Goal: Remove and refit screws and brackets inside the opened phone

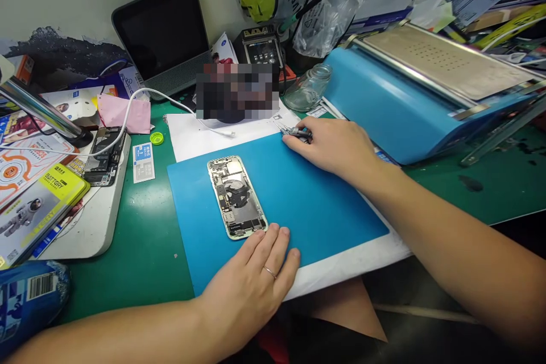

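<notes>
An opened phone (pixel 237 198) lies on the blue mat (pixel 294 199), its inner boards and a dark round patch in the middle of the housing showing. My left hand (pixel 256 278) rests flat at the mat's front edge, fingers stretched out, the fingertips beside the phone's lower end. At the mat's far edge my right hand (pixel 330 143) has its thumb and fingers closed around what look like tweezers (pixel 294 130), dark with thin metallic tips pointing left. Part of that tool is hidden by the fingers.
At the left, another opened phone (pixel 104 156) lies on a white stand near a yellow battery box (pixel 40 210). A black screen (pixel 162 31) leans at the back. A glass jar (pixel 307 88) and a large blue machine (pixel 375 108) stand to the right. A white cable (pixel 157 91) crosses behind.
</notes>
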A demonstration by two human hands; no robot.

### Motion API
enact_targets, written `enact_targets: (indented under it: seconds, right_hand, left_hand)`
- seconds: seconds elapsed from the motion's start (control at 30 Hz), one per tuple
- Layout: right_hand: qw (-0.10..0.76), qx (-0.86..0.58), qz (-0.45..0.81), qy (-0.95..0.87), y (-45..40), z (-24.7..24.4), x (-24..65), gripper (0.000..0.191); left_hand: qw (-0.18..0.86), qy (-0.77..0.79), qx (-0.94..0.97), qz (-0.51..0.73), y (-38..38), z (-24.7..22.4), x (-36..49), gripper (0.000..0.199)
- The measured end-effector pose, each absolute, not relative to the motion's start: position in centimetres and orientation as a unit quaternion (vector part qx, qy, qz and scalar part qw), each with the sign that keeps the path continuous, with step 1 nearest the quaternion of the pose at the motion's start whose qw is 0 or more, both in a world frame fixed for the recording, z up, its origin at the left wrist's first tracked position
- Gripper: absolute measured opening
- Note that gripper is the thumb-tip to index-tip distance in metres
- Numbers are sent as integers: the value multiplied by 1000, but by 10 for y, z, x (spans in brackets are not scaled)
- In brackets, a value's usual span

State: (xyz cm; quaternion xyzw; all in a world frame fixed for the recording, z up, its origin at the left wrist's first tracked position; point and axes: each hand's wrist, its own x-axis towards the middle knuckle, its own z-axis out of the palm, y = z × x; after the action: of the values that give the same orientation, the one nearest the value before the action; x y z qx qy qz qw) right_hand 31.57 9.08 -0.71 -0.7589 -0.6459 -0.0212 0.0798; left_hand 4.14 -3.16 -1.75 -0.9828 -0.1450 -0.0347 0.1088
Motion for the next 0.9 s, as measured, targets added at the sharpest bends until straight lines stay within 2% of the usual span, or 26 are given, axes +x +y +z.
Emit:
enact_targets:
  seconds: [0.23, 0.47, 0.53, 0.6, 0.7, 0.9]
  right_hand:
    - [141, -765, 1, -628, 81, 6, 319, 37]
    - [238, -746, -34, -622, 46, -10, 334, 47]
    - [240, -737, -24, -631, 40, -24, 341, 45]
    - [236, -734, -11, -637, 37, -35, 348, 26]
    - [225, -727, 2, -649, 36, -45, 354, 34]
    - [206, -723, -20, -659, 37, -45, 348, 27]
  left_hand:
    - [110, -143, -983, -24, -31, -14, 40, 56]
    - [112, -141, -983, -22, -30, -12, 40, 54]
    - [111, -140, -984, -23, -31, -12, 40, 54]
    - [109, -139, -984, -24, -31, -12, 40, 54]
    - [106, -140, -984, -25, -32, -13, 40, 54]
    - [102, -140, -985, -20, -31, -14, 40, 56]
